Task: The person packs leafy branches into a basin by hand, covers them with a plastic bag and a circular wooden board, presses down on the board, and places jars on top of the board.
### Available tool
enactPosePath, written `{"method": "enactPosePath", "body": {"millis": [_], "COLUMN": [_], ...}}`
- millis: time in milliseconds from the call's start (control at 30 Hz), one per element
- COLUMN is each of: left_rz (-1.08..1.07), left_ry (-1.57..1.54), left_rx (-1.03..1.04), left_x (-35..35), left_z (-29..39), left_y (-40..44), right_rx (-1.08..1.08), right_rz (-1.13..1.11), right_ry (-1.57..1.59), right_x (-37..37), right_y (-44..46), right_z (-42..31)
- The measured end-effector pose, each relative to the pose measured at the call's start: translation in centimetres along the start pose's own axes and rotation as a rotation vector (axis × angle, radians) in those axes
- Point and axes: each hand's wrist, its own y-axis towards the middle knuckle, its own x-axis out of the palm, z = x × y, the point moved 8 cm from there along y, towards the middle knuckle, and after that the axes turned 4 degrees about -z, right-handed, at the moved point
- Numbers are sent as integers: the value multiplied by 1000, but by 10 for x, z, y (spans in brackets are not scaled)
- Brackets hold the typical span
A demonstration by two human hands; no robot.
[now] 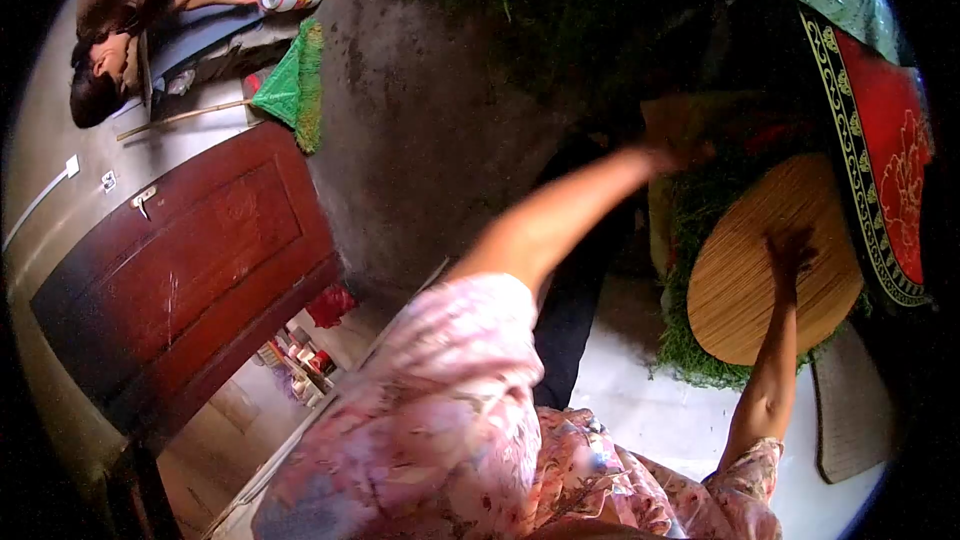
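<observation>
Tan board [742, 275] slants lengthwise forward-right under splayed right hand [792, 252], left hand [675, 156] unreadable.

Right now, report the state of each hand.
Left hand: blurred and dark, cannot be told.
Right hand: open, spread on the round board.

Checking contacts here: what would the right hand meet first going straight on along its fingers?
The right hand would likely meet more of the round board it appears to rest on; past the far edge, it's too dark to tell.
</observation>
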Motion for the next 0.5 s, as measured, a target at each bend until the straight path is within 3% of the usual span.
{"method": "enactPosePath", "body": {"millis": [33, 67, 100, 133, 267, 367, 467, 500], "left_rz": [-28, 43, 75, 108, 89, 6, -122, -26], "left_ry": [-34, -41, -64, -89, -376, -211, -134, -158], "left_rx": [129, 29, -58, -145, -299, -253, -352, -415], "left_x": [48, 46, 48, 50, 93, 78, 26, -1], "left_z": [25, 52, 62, 71, 46, 53, 41, 8], "left_y": [-20, -33, -37, -41, -34, -33, -62, -90], "right_rx": [-32, -58, -87, -42, 80, 134, 166, 176], "right_rz": [63, 127, -116, -183, -14, 4, 16, 22], "right_ry": [36, 75, 386, 457, 170, 173, 194, 202], "right_x": [9, 21, 60, 57, 28, 20, 10, 6], "right_y": [4, 15, 46, 42, 16, 7, 3, 0], "right_z": [6, 19, 49, 52, 31, 28, 18, 14]}}
